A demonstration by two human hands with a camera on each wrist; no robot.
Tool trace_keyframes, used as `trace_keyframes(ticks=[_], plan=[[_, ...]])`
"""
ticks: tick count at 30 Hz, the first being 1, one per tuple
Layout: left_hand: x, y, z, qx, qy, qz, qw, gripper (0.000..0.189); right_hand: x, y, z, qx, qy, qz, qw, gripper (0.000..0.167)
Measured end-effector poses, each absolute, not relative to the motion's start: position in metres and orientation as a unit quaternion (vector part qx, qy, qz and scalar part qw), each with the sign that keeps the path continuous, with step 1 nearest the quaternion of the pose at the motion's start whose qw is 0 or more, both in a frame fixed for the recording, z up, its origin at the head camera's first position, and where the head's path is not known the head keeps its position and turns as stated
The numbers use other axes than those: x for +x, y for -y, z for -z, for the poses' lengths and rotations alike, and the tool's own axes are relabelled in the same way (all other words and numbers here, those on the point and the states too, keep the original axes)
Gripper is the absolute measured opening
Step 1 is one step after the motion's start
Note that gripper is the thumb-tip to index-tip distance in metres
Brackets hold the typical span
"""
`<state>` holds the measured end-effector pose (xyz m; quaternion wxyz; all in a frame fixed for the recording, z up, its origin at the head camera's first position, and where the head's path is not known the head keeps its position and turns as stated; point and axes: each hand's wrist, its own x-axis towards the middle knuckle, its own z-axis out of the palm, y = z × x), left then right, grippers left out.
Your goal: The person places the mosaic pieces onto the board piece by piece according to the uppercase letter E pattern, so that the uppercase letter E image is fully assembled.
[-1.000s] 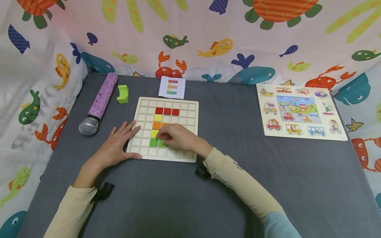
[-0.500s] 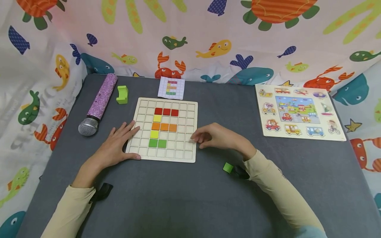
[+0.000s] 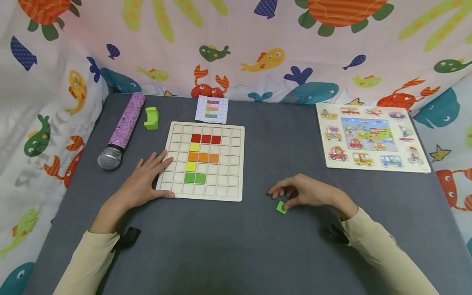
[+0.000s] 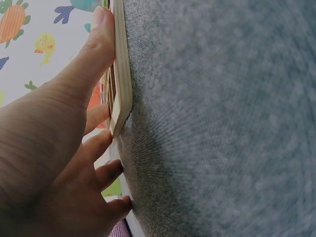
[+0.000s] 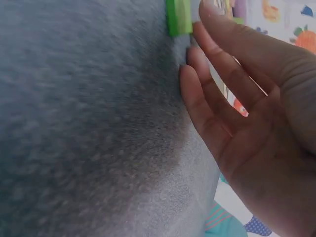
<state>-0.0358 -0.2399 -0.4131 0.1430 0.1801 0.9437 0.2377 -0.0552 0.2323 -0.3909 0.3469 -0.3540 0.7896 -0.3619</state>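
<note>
My left hand (image 3: 141, 178) lies with spread fingers at the left edge of a wooden grid board (image 3: 236, 172). Its thumb rests on the board's lower left edge, which the left wrist view shows as a pale wooden rim (image 4: 123, 84). Red, yellow, orange and green square tiles sit in the board's cells, with two green tiles (image 3: 195, 178) in the lowest filled row. To the right of the board, my right hand (image 3: 313, 191) reaches over a small green block (image 3: 281, 207) on the table. Its thumb and fingers are parted close around the block (image 5: 178, 17).
Behind the board lies a paper card (image 3: 212, 109) with a coloured grid pattern. A glittery pink microphone (image 3: 127, 121) and a green notched block (image 3: 151, 119) lie at the back left. A vehicle picture puzzle board (image 3: 372, 137) is at the back right of the grey table (image 3: 221, 250).
My right hand has moved from over the board rightward and down to the loose green block. It has left a second green tile in view on the board. My left hand stays put.
</note>
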Motion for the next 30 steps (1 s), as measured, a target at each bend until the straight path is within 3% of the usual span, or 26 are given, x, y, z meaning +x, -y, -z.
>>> trace_keyframes(ticks=[11, 24, 30], plan=[[-0.037, 0.24, 0.415, 0.185, -0.943, -0.24, 0.14, 0.106, -0.037, -0.232, 0.402, -0.381, -0.808, 0.378, 0.242, 0.043], [-0.037, 0.242, 0.416, 0.185, -0.943, -0.239, 0.139, 0.106, -0.056, -0.217, 0.41, -0.337, -0.868, 0.343, 0.123, 0.033], [-0.037, 0.243, 0.417, 0.187, -0.943, -0.238, 0.137, 0.106, -0.065, -0.206, 0.406, -0.332, -0.883, 0.314, 0.104, 0.036]])
